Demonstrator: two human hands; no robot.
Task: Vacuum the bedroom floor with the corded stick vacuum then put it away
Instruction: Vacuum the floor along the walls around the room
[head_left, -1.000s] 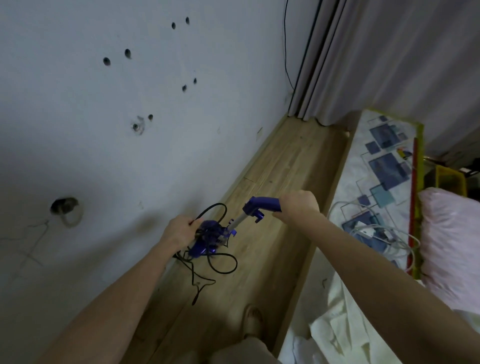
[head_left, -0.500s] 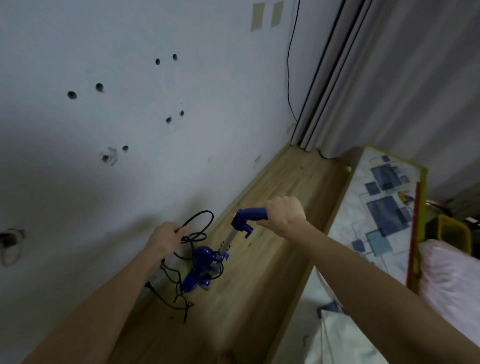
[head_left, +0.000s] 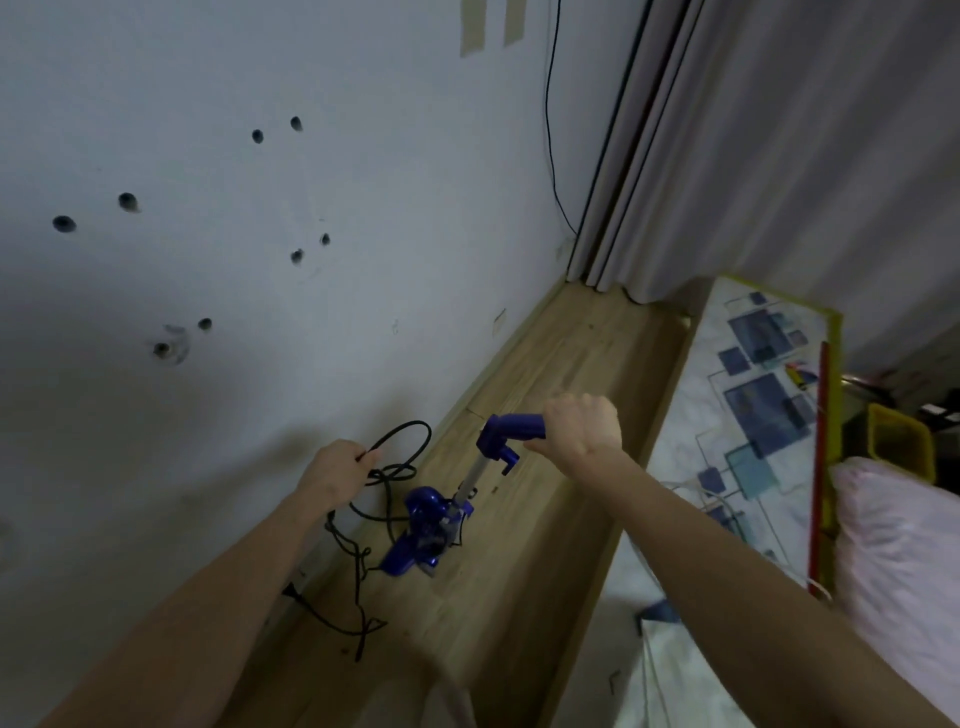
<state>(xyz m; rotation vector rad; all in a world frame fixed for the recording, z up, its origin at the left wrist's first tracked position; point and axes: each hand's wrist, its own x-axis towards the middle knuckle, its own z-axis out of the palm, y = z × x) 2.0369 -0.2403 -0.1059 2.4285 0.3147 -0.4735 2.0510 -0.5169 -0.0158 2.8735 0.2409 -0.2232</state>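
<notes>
A blue corded stick vacuum (head_left: 426, 530) stands on the narrow strip of wooden floor (head_left: 582, 364) between the wall and the bed. My right hand (head_left: 579, 423) grips its blue handle at the top of the silver tube. My left hand (head_left: 340, 467) pinches a loop of the black power cord (head_left: 400, 447), close to the wall. The rest of the cord hangs in loose tangles down to the floor, left of the vacuum's body. The vacuum's floor head is hidden below its body.
A white wall (head_left: 260, 260) with several drill holes runs along the left. Grey curtains (head_left: 779, 156) close the far end of the strip. The bed (head_left: 753, 395), with a patterned sheet and a pink pillow (head_left: 898, 561), borders the floor on the right.
My left hand has let go of the vacuum's body and taken hold of the cord, lifting a loop. The view has tilted up toward the wall and curtains.
</notes>
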